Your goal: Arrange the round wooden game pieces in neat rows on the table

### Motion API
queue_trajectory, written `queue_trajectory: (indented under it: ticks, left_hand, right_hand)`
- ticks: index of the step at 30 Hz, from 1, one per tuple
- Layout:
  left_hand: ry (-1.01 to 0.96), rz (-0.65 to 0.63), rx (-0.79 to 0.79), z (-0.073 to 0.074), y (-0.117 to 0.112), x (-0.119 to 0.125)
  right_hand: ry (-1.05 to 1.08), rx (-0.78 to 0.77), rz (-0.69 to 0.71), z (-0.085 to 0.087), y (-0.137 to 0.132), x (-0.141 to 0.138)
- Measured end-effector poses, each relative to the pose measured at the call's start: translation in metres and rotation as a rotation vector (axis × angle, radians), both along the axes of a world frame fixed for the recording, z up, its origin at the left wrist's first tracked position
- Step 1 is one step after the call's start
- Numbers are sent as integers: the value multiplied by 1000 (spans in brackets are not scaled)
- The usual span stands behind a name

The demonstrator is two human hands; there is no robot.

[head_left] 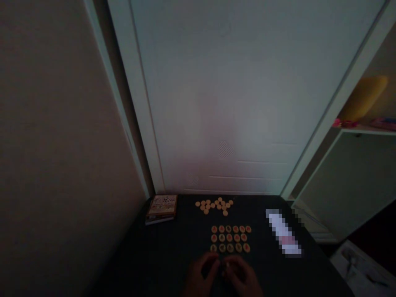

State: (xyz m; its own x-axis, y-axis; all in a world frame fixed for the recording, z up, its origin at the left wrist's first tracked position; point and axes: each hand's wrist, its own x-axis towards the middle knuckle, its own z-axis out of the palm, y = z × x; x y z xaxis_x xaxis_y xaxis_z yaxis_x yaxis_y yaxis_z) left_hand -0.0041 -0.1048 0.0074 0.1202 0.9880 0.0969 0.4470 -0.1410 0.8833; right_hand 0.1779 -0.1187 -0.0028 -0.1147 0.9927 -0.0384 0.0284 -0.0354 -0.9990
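Note:
My left hand (pixel 201 274) and my right hand (pixel 240 275) are close together at the near side of the dark table. On each, thumb and fingertips are drawn together in a pinch. A small pale spot shows at the right fingertips, but dimness hides what either hand holds. Just beyond the fingers lie three rows of round wooden Chinese chess pieces (pixel 230 248), face up with red or dark characters. Farther back, a loose cluster of plain-looking discs (pixel 213 205) is spread on the table.
The dark table (pixel 161 255) meets a white panel (pixel 216 103) at its far edge. A stack of books (pixel 162 208) lies at the back left. A pixelated whitish strip (pixel 283 233) is on the right. Beyond stands a shelf (pixel 368 131) with a yellow object (pixel 365 99).

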Motion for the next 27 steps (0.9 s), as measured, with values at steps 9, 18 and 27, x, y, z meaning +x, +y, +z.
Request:
queue_trajectory:
  ticks: [9, 18, 27]
  left_hand:
    - [-19, -104, 27, 17, -1, 2]
    - [-44, -75, -37, 15, 1, -3]
    - [-27, -160, -22, 17, 0, -3]
  right_hand:
    - [-40, 43, 69, 8, -1, -13]
    - [-187, 144, 38, 4, 2, -10]
    - [-133, 53, -84, 0, 0, -14]
